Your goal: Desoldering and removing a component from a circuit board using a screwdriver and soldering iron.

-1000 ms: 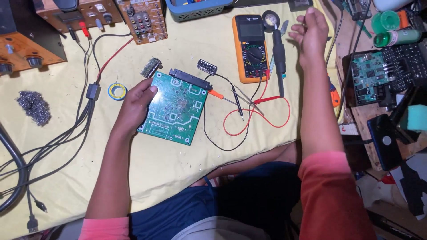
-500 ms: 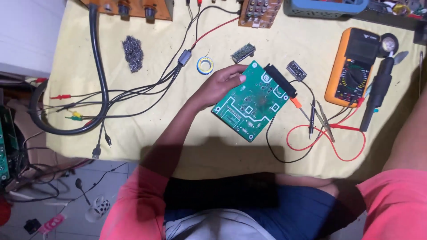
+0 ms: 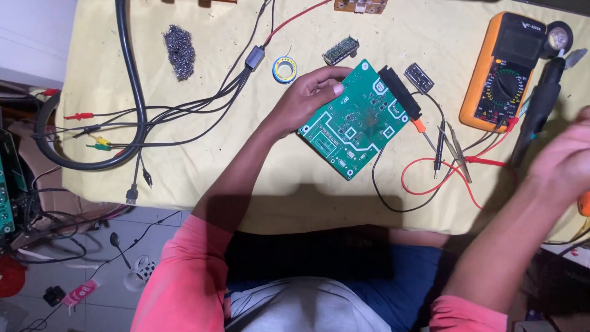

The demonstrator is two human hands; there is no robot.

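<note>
On the yellow-covered desk (image 3: 258,178) the left hand (image 3: 304,101) gripped the green rectangular circuit board (image 3: 355,120) by its left edge, right hand (image 3: 568,160) blurred, grip unclear, so I'd pin that board flat.

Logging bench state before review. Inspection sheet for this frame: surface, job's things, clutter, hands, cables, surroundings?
Surface: table under a yellow cloth.
Job's things: green circuit board, tilted, black connector on its upper right edge.
Clutter: orange multimeter, solder reel, steel wool wad, small black component, black soldering iron.
Hands: left hand grips the board's left edge; right hand blurred at the right edge, apart from the board, grip cannot be told.
Cables: thick black cable looping left; red probe lead and black lead beside the board.
Surroundings: tiled floor with loose wires, lower left.
</note>
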